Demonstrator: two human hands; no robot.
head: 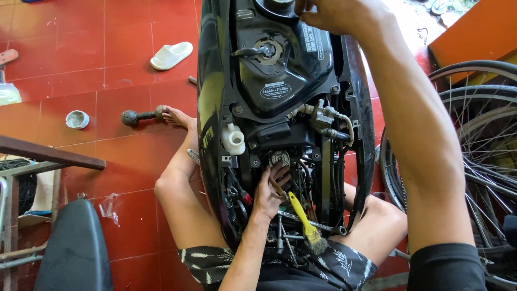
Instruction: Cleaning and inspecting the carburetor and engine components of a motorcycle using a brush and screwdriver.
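From my head camera, looking down: my left hand (269, 194) is pushed into the open engine bay of the black scooter (280, 108) wedged between my knees. Its fingers (279, 173) are bent around the shaft of a screwdriver (278, 188), the tips close against a small round metal part (279, 158) just above them. A yellow-handled brush (306, 222) lies just right of those fingers, bristles towards my lap, resting on the frame tubes. A white cap (235, 139) sits up and left of them.

My right hand (334, 13) is far up from the left, at the top of the black tank (280, 64); its fingers are curled, but I cannot tell what they grip, since the frame edge cuts them off. Bicycle wheels (474, 134) stand to the right of my right arm. A white slipper (171, 55) lies on the red floor (81, 54), well left of both hands.
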